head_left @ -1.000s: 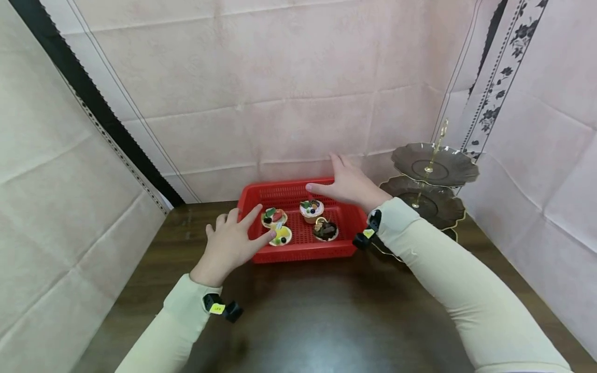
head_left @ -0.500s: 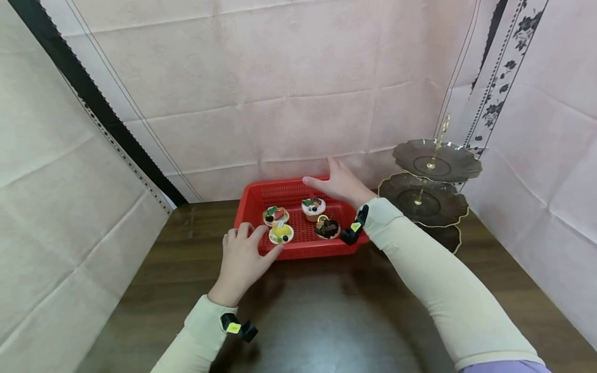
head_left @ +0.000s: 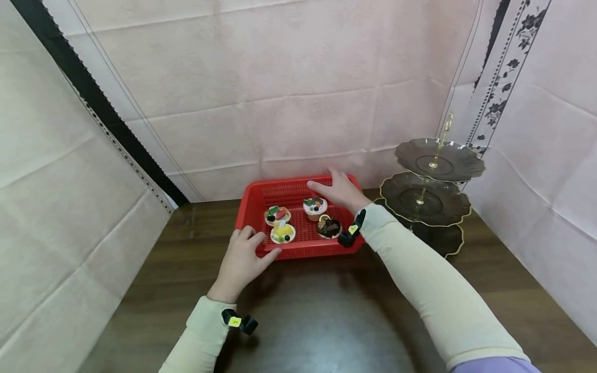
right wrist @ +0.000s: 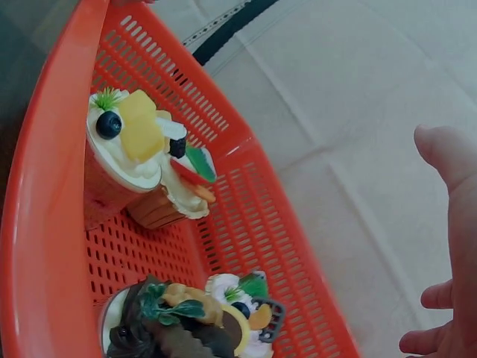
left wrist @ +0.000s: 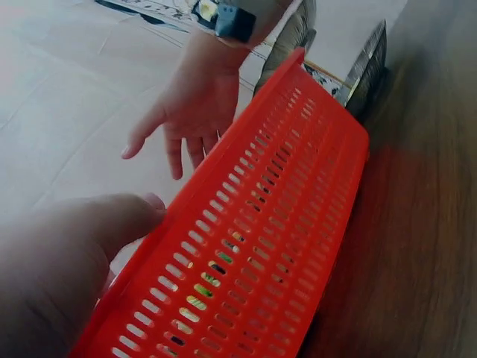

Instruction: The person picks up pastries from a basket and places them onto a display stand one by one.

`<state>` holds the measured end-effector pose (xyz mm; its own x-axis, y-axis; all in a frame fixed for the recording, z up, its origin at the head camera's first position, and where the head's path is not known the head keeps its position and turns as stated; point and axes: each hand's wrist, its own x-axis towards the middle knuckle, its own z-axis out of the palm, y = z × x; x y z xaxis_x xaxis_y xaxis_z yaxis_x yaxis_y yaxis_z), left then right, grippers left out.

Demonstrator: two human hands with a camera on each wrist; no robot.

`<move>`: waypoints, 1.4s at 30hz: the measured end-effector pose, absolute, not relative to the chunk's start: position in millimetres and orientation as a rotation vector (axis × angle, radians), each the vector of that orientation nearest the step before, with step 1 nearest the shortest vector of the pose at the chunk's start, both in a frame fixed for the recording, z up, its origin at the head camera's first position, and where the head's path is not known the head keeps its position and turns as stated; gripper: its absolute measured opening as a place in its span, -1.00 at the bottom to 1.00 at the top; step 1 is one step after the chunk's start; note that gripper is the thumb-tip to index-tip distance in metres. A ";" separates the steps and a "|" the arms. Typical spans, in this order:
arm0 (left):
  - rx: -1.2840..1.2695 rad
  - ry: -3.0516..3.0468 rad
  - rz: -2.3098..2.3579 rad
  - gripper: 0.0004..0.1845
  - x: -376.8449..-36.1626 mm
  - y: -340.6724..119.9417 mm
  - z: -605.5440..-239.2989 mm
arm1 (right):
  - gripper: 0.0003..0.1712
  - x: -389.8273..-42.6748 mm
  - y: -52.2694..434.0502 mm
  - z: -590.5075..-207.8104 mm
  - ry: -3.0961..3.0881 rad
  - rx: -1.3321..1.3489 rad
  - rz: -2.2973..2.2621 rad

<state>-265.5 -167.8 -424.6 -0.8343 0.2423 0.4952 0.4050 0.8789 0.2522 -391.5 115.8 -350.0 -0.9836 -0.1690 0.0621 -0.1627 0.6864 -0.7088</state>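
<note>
Moved: our right hand (head_left: 342, 190) has dropped from above the far rim into the basket (head_left: 300, 250), and our left hand (head_left: 242, 261) has slid down to the near-left corner.
Left hand: we've got it on the basket's near wall, thumb along the front, fingers curled over the rim; the left wrist view shows the thumb (left wrist: 89, 231) pressed to the slotted wall (left wrist: 261, 246).
Right hand: fingers spread and relaxed, holding nothing, hovering over the far right of the basket just beside the white cupcake (head_left: 314, 205).
Basket: red, slotted, sitting on the dark wooden table (head_left: 326, 316) against the back wall.
Cupcakes: four inside, the white one far right, a chocolate one (head_left: 329, 227) near right, a yellow one (head_left: 283, 232) near left, a strawberry one (head_left: 277, 214) far left.
Stand: we see a three-tier stand (head_left: 431, 194) to the right of the basket, close by.
</note>
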 end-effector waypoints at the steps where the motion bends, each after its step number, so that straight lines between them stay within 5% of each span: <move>1: -0.479 -2.585 -0.480 -0.58 -266.1 -167.1 -424.8 | 0.18 -393.0 116.0 -352.3 2.869 -0.264 -1.214; 18: -0.455 -2.608 -0.683 -0.64 -276.0 -154.4 -421.6 | 0.21 -421.5 119.4 -378.5 2.640 -0.076 -1.395; 33: -0.246 -2.659 -0.687 -0.53 -275.7 -143.0 -424.2 | 0.30 -441.3 117.0 -407.3 2.534 -0.177 -1.183; 42: -0.213 -2.641 -0.687 -0.54 -273.0 -142.0 -428.3 | 0.19 -454.5 114.1 -417.9 2.489 -0.256 -1.098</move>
<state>-273.0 -142.0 -428.3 -0.9079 0.0455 0.4168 0.2429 0.8673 0.4344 -454.5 114.1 -417.9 -0.9007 -0.3233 -0.2902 -0.0034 0.6733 -0.7393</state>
